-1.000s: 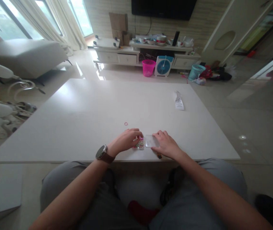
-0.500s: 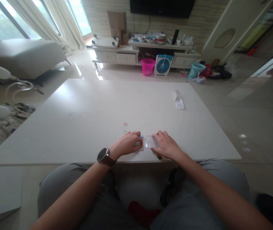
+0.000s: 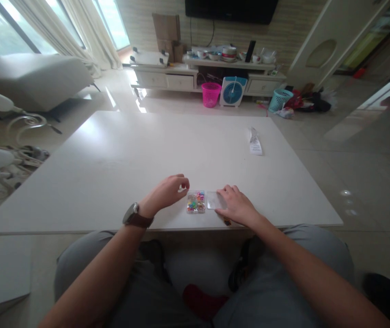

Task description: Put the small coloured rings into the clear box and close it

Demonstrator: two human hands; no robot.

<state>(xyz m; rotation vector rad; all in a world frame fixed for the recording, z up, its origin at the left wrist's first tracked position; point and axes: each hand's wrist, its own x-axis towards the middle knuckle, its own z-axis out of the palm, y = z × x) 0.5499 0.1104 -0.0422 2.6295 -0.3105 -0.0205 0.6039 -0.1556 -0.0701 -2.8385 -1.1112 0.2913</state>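
Note:
On the white table (image 3: 140,150), close to its front edge, lies a small clear plastic box (image 3: 195,202) with compartments of colourful small pieces. Its clear lid (image 3: 212,200) lies flat at the right side, gripped at the edge between the thumb and fingers of my right hand (image 3: 234,203). My left hand (image 3: 167,195), with a watch (image 3: 132,213) on the wrist, hovers at the box's upper left corner. Its fingers are curled, thumb and index close together; whatever may be between them is too small to make out.
A small dark and orange item (image 3: 227,222) lies below my right hand at the table edge. Farther back on the right is a crumpled white paper strip (image 3: 255,145). Beyond the table stand a pink basket (image 3: 211,94) and a blue fan (image 3: 233,92).
My left hand has moved left and up off the box, uncovering its compartments. The two small rings seen on the table before are now out of sight around that hand. My right hand has stayed.

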